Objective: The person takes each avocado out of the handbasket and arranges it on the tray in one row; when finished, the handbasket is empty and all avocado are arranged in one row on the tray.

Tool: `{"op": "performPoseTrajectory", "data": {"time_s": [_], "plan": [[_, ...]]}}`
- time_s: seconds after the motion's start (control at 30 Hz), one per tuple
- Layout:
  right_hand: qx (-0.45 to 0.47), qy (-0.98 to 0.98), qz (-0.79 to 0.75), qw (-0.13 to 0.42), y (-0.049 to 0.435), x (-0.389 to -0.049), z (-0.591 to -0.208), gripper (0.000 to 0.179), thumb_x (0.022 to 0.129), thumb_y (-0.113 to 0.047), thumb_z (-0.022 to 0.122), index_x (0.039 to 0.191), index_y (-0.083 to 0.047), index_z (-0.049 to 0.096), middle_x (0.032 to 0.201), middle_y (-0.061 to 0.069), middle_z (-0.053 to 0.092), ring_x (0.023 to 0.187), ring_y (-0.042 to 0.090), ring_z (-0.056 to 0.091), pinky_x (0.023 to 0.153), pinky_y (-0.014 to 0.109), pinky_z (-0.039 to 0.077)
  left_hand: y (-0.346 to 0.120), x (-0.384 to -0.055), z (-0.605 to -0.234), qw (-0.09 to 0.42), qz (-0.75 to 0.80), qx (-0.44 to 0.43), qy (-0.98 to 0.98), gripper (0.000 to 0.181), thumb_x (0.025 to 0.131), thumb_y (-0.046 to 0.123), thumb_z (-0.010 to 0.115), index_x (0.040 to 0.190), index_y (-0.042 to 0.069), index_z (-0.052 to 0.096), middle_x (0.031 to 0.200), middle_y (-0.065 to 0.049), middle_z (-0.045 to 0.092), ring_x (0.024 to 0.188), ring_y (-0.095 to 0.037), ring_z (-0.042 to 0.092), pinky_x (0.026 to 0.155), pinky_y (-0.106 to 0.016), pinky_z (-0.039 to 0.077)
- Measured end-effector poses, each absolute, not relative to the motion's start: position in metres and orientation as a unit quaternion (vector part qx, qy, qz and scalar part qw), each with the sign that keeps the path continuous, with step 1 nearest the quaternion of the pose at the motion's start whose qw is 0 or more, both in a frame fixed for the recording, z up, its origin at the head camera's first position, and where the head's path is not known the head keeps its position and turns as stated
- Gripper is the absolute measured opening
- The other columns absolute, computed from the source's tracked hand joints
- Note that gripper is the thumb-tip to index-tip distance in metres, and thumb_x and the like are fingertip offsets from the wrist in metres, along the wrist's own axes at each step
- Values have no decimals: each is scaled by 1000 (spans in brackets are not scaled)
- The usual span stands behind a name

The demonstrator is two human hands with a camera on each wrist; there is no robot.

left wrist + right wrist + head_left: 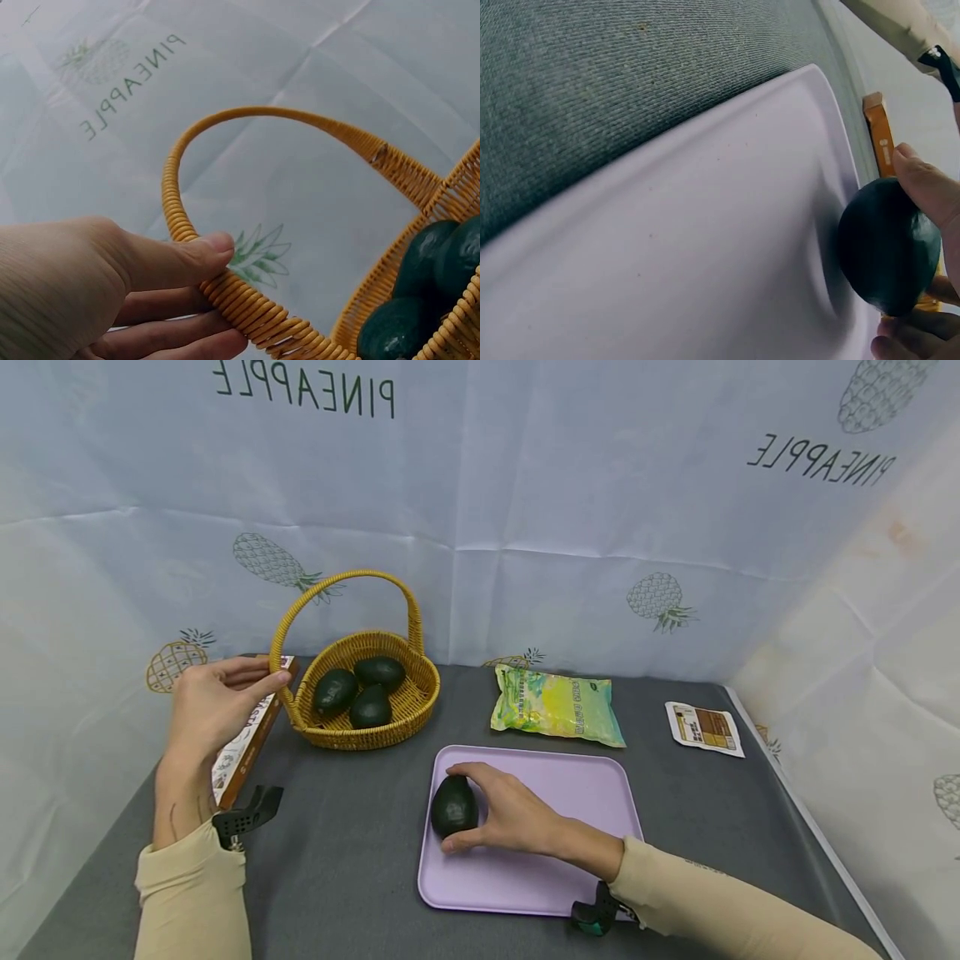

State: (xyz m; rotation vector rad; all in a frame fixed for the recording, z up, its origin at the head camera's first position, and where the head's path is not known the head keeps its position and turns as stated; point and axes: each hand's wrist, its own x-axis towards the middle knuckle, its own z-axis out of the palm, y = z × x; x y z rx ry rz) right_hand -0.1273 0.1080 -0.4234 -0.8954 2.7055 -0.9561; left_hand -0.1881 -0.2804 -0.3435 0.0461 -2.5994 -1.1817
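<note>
My left hand (217,706) pinches the left side of the handle of a yellow wicker basket (360,739), thumb in front and fingers behind, as the left wrist view also shows. Several dark green avocados (371,706) lie inside the basket. Over the left part of a lilac tray (555,877), my right hand (510,810) grips another dark avocado (453,807) between thumb and fingers. In the right wrist view that avocado (889,247) is near the tray's edge; whether it touches the tray I cannot tell.
A long brown and white box (251,735) lies behind the left wrist, partly hidden. At the back are a yellow-green packet (557,706) and, farther right, a small white and brown pouch (705,728). A pineapple-print sheet (540,510) hangs behind the grey table (337,860).
</note>
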Motion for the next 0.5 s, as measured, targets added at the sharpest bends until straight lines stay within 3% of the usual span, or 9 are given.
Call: {"op": "performPoseTrajectory", "data": {"time_s": [0.07,0.13,0.3,0.5], "plan": [[-297,898,-316,68,107,-127,-422,93,73,-55,93,149,-16,55,146,-2,61,138,13,55,115,40,48,-280,-188,-344,143,-408,17,-902,55,95,49,76,131,7,74,113,-10,79,83,16,55,67,-10,48],[-297,898,-316,69,107,-127,-421,93,73,-56,93,148,-17,55,146,-3,61,138,13,55,115,40,48,-280,-188,-344,143,-405,20,-903,56,94,51,75,131,8,74,118,-16,77,83,17,55,67,-10,48],[-298,898,-316,71,106,-127,-421,89,73,-59,92,146,-20,58,143,-6,63,136,11,56,113,41,49,-279,-187,-343,141,-405,23,-903,59,94,55,74,131,8,74,120,-19,76,82,17,55,68,-11,48],[-344,892,-289,50,105,-128,-426,96,78,-55,90,155,-15,49,156,1,54,145,17,50,119,42,44,-279,-186,-343,145,-404,21,-903,59,94,56,74,131,9,74,117,-15,78,82,17,55,68,-10,48]]}}
